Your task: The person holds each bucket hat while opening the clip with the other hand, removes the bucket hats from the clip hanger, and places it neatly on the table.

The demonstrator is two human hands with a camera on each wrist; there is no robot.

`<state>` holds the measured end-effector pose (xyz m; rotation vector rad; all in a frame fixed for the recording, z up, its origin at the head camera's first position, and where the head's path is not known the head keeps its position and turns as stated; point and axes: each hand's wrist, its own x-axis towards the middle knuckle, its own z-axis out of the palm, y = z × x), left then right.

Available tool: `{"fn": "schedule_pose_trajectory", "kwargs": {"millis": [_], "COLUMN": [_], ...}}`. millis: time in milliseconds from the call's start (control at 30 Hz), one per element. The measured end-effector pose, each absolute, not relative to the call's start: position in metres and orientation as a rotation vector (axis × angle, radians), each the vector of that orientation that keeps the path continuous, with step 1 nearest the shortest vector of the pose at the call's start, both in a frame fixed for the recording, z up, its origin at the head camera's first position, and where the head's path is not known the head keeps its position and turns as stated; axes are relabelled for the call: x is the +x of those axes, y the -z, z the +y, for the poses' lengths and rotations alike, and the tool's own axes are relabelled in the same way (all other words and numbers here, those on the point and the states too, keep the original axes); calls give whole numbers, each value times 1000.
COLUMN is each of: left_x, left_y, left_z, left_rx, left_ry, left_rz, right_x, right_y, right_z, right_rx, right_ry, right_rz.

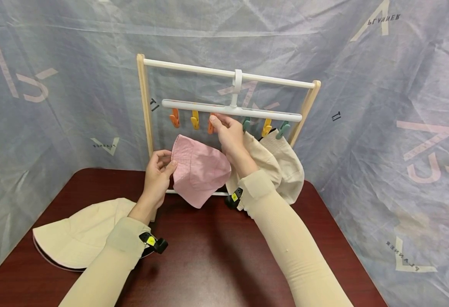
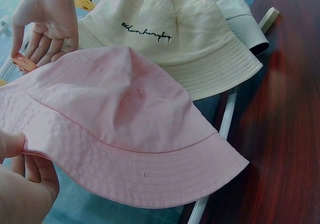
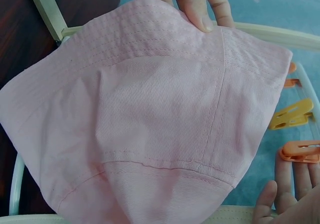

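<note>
My left hand (image 1: 157,175) pinches the brim of a pink bucket hat (image 1: 200,168) between thumb and fingers. The hat is held sideways in the air, its crown toward the right. Above it, my right hand (image 1: 231,138) grips an orange clip (image 1: 210,124) on the white hanger (image 1: 201,105), with the thumb on the clip in the left wrist view. A cream bucket hat (image 2: 155,34) with dark script hangs just right of the pink one. Another pale hat (image 1: 290,168) hangs from a green clip (image 1: 283,129) at the hanger's right end.
The hanger hooks over the white top bar (image 1: 189,67) of a wooden-sided rack (image 1: 145,106). An orange clip (image 1: 175,118) and a yellow clip (image 1: 195,120) hang left of my right hand. A cream hat (image 1: 82,230) lies at the left on the dark red table (image 1: 193,264). Grey cloth surrounds it.
</note>
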<state>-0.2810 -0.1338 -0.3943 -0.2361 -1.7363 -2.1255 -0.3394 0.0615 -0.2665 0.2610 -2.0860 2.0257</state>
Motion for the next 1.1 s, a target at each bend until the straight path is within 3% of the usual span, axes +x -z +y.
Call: {"fn": "schedule_pose_trajectory", "kwargs": {"millis": [1100], "left_x": [-280], "left_y": [394], "left_z": [-134], "left_rx": [-216], "left_ry": [2126], "left_rz": [-1744], "right_x": [-334], "right_y": [268], "right_z": [65], "right_rx": [268], "right_ry": [-2097], "right_rz": [-2125]}}
